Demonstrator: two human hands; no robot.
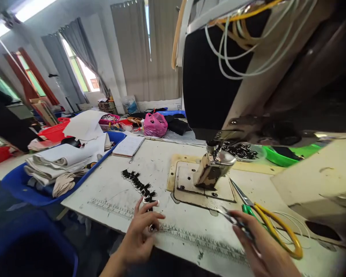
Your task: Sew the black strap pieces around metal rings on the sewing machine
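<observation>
Our left hand [140, 236] pinches the chain's [137, 182] near end, its length running away left of the machine [216, 165], while our right hand [262, 250], farther off, grips snips [233, 220].

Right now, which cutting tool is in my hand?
The small dark snips, in your right hand; the bigger yellow-handled scissors lie loose on the table beside that hand.

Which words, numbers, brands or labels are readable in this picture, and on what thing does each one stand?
No text can be read here.
Scale marks on the table: numbers too small and blurred.
Notebook: page too blurred.
Pink bag: no print to make out.
Sewing machine: no brand shows.
Snips in the right hand: no mark shows.
</observation>
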